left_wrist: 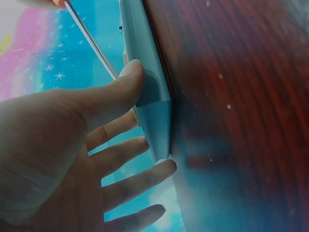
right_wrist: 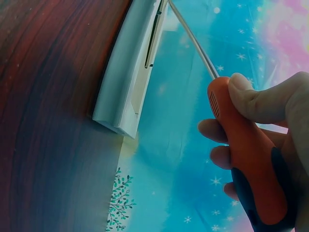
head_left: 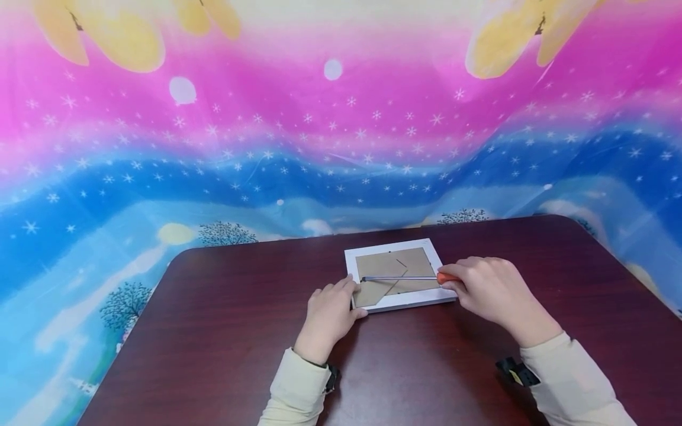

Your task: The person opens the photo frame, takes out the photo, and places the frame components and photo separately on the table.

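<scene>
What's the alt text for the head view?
A person's right hand holds an orange-handled screwdriver, its tip at the left side of the brown backing of a white frame; the left hand touches the frame's near left corner. The frame lies on a dark reddish table before a pink-and-blue snowflake backdrop.

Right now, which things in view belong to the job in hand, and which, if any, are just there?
Part of the job:
- screwdriver, held in the right hand
- picture frame, back facing up
- left hand, touching the frame's corner

Just there:
- table, under the frame
- patterned cloth, behind the table
- black wristbands
</scene>
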A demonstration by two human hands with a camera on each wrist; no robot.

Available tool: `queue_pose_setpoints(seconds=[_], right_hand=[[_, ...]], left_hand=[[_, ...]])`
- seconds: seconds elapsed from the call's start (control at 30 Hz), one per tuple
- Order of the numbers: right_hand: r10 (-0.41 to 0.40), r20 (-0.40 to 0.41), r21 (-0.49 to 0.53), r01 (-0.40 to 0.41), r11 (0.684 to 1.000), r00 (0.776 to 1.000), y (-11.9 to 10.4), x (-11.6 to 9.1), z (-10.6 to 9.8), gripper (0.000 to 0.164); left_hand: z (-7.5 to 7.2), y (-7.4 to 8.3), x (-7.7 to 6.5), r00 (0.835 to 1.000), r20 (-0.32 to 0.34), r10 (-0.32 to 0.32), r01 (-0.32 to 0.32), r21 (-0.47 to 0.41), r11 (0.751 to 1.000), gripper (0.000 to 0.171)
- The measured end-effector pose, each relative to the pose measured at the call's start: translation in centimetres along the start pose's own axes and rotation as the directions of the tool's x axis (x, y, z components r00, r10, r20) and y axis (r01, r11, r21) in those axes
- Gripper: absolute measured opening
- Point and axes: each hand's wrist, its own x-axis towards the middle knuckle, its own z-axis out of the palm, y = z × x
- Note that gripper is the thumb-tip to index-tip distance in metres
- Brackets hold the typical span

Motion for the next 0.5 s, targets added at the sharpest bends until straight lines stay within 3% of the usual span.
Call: queue_pose_setpoints(seconds=[0.23,0.5], right_hand=[[0.009,-0.001,-0.002,-0.009,1.0,1.0,-0.2,0.2,-0.3,0.018],[0.015,0.065,-0.005,-0.014,1.0,0.998,-0.5,1.8,-1.1,0.005]], left_hand=[[0.1,0.0,0.0,1.0,-0.019,0.0,0.001,0.019,1.0,0.05],[0.0,-0.1,-0.1,1.0,-0.015,0.002,-0.002,0.015,1.0,0.05]])
